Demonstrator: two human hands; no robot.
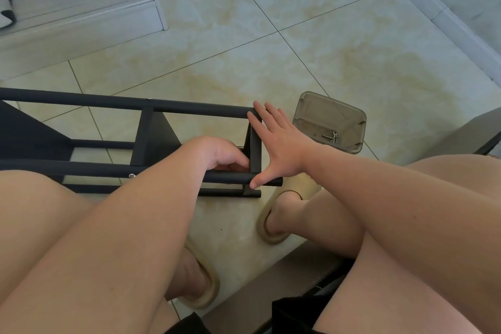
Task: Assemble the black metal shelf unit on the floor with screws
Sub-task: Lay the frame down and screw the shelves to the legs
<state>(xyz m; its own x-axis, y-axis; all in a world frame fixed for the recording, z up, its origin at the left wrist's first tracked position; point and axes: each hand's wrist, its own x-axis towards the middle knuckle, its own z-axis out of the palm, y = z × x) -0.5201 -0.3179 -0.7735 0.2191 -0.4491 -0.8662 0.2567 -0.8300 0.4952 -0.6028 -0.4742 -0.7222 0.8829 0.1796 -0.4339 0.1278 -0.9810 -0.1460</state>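
**Tiled floor and what rests on it**

The glossy cream ceramic tile floor (298, 8), veined with beige and crossed by thin dark grout lines, carries a black metal shelf frame (108, 102) of round tubes, lying on its side. Just beside the frame's end sits a clear rectangular plastic container (320, 116) holding a few small silver screws (334, 137). Two beige rubber slip-on sandals (273, 237), worn on the person's feet, stand near the frame. A white wooden cabinet base (81, 24) meets the floor at the far left.
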